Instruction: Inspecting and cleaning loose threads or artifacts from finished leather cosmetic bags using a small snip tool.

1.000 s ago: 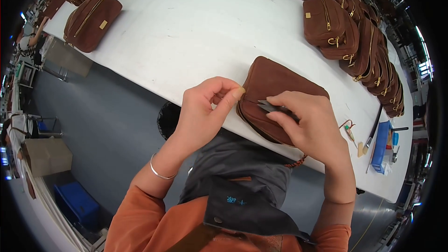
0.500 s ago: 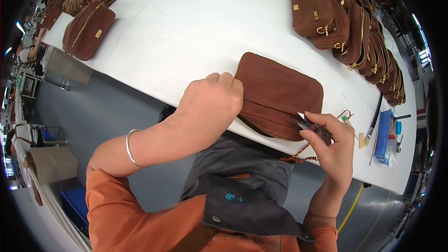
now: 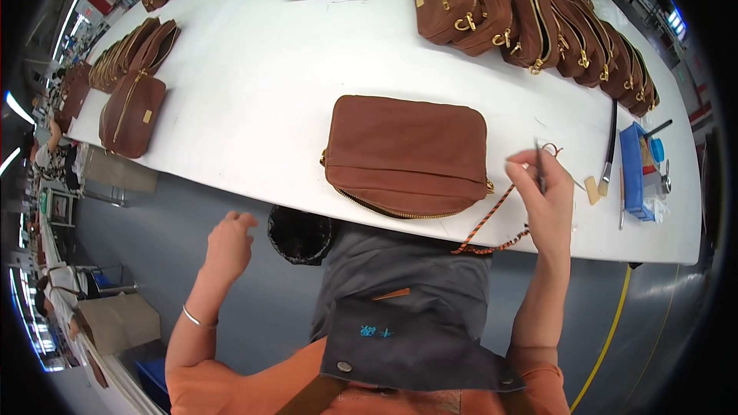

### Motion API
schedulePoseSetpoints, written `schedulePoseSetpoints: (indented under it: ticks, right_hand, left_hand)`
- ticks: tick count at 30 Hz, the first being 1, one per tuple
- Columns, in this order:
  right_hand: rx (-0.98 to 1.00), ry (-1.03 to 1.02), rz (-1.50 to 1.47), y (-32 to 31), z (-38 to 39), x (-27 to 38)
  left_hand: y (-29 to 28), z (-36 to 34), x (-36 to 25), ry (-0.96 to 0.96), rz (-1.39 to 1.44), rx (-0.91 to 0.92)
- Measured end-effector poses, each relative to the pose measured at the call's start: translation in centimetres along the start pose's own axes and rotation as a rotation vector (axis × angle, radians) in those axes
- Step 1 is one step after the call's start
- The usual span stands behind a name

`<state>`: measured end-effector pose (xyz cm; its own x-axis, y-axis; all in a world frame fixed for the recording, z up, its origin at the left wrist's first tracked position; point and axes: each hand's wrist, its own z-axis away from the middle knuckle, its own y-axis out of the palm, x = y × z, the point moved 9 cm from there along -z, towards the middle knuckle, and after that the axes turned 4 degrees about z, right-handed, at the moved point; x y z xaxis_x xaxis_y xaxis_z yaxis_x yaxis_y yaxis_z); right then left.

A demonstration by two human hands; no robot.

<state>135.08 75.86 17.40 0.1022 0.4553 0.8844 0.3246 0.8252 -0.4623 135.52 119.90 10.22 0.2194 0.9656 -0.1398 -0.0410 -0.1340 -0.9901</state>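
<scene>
A brown zippered bag lies on the white table near its front edge, its long brass zipper facing me and partly unzipped. My left hand is off the bag, out past the table edge beside a black-lined bin. Its fingers are curled in, and whatever they may hold is hidden. Right of the bag, my right hand grips small thread snips, blades pointing up. An orange-and-black braided cord hangs by that hand and trails over the table edge.
Many similar brown bags stand in a curved row at the far right, with another group at left. A blue tray, a brush and a tan block sit on the right.
My left hand has let go of the bag and swung left and down past the table edge. The right hand has drawn the snips away from the bag, which now lies free.
</scene>
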Motion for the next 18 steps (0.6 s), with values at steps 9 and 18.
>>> schedulePoseSetpoints:
  ticks: [9, 18]
  right_hand:
    - [0.336, -0.516, 0.558, 11.8, -2.4, 8.0]
    - [0.397, -0.555, 0.603, 13.1, -2.8, 7.6]
  left_hand:
    - [-3.7, -0.4, -8.8, 0.078, 0.682, -0.052]
    - [1.8, -0.7, -18.6, 0.014, 1.549, 0.4]
